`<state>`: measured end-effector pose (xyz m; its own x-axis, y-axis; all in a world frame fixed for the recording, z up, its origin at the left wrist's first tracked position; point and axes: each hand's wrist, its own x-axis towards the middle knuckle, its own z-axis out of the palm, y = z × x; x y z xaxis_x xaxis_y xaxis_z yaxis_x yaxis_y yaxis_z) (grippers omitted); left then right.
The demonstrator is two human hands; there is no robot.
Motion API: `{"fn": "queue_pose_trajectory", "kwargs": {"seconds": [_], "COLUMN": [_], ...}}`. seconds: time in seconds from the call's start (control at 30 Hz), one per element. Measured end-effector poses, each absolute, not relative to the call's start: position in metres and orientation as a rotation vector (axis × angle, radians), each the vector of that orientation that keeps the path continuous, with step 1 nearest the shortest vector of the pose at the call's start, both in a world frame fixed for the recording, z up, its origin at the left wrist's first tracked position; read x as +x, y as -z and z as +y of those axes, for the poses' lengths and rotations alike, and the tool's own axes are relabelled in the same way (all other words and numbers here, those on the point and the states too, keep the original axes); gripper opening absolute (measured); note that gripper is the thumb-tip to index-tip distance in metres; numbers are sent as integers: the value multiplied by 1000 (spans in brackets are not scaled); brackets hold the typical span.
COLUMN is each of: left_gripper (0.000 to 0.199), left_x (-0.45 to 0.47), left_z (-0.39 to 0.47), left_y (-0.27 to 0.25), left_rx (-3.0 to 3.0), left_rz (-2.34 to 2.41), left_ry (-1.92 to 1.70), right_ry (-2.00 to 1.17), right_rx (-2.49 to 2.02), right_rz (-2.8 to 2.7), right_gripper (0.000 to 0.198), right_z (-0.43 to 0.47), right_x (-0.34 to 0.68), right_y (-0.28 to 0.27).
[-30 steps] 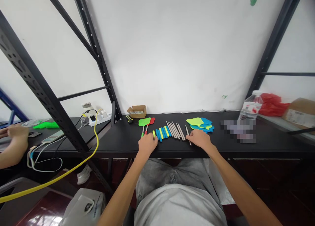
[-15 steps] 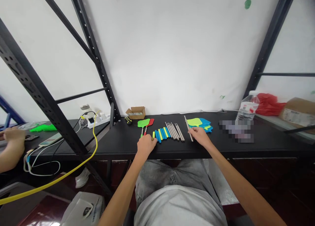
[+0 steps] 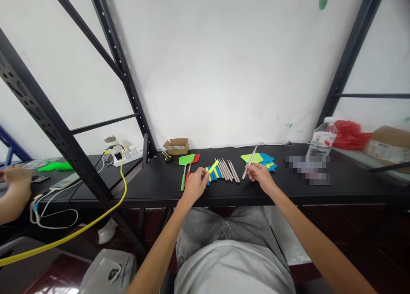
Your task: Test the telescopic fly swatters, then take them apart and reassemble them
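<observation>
My left hand [image 3: 197, 182] pinches a yellow handle tube [image 3: 214, 165], tilted up to the right over a row of blue and yellow handle tubes [image 3: 219, 173]. Between the fingers of my right hand [image 3: 259, 175] is a thin silver metal rod [image 3: 250, 162], leaning to the right. Several more metal rods [image 3: 229, 172] lie side by side between my hands. Flat fly swatter heads, yellow [image 3: 248, 158] and blue [image 3: 267, 158], are piled just behind my right hand. Left of my left hand lie a green fly swatter [image 3: 185, 161] and a red fly swatter [image 3: 194, 159].
A small cardboard box [image 3: 178, 146] and a tape measure [image 3: 166, 156] stand at the back left. To the right are a water bottle [image 3: 321, 138] and a red plastic bag [image 3: 350, 135]. A yellow cable [image 3: 124, 181] hangs by the left rack post; another person's hand [image 3: 17, 176] is at far left.
My left hand has lifted the yellow handle tube from the row's left end and moved right. My right hand has tilted the metal rod from leaning left to leaning right.
</observation>
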<state>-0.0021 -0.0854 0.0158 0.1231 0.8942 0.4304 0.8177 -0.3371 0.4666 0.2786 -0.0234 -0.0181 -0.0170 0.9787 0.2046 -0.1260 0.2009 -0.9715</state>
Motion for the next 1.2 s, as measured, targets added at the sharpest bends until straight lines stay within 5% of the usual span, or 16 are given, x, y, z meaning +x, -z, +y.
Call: {"fn": "queue_pose_trajectory", "kwargs": {"seconds": [0.37,1.2], "left_gripper": [29,26], "left_x": [9,7], "left_z": [-86,-83], "left_y": [2,8], "left_rx": [2437,2333], "left_rz": [1314,1296], "left_ry": [-1155,-1210], "right_ry": [-1227,-1353], "right_rx": [-886,-787], "right_rz": [-1219,-1186], "right_gripper": [30,34], "right_z": [-32,-40], "right_x": [278,274], "right_y": [15,17]}}
